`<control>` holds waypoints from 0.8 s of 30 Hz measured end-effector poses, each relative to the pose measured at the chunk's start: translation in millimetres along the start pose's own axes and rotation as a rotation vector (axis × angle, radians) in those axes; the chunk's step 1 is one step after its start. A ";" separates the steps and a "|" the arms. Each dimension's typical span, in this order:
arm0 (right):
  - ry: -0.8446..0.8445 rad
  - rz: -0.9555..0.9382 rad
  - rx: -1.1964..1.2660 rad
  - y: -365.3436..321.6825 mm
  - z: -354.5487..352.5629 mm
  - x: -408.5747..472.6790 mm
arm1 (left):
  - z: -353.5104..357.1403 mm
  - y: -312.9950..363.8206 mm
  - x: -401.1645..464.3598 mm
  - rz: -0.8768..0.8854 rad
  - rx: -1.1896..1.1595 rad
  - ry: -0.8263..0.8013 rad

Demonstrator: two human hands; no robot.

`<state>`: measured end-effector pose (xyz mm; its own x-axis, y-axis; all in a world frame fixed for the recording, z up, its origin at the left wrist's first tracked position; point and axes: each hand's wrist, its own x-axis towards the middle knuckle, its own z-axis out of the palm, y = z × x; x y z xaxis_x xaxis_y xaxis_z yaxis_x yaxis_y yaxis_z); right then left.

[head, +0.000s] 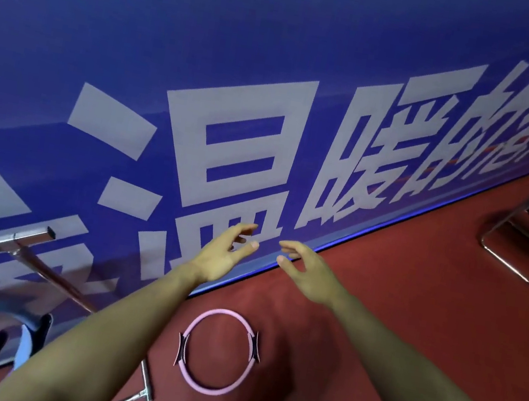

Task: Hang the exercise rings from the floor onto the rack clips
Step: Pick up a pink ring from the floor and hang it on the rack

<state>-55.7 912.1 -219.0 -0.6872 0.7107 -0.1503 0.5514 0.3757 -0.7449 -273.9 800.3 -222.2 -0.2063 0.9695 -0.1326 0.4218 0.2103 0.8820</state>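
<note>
While both hands hover empty — pink ring (217, 351) lies (floor).

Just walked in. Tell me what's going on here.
A person is reaching both arms forward with nothing in either hand. The left hand and right hand hang with loosely spread fingers in front of a blue banner with large white characters. One pink exercise ring with dark side pads lies flat on the red floor below the arms, not yet picked up. A metal rack stands at the left, with ring-like items blurred beside it.
</note>
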 end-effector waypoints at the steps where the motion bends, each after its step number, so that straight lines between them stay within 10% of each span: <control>1: -0.013 -0.010 -0.012 1.1 -1.9 9.0 | -0.2 0.1 5.8 -0.005 -0.007 0.004; 24: -0.672 -0.323 -0.144 92.3 116.5 164.9 | 82.9 -122.6 2.6 -0.449 -0.243 0.589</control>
<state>-173.3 994.7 -388.2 -0.9399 0.0543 -0.3371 0.2985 0.6101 -0.7339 -252.9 787.4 -368.1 -0.7752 0.5568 -0.2985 -0.0045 0.4677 0.8839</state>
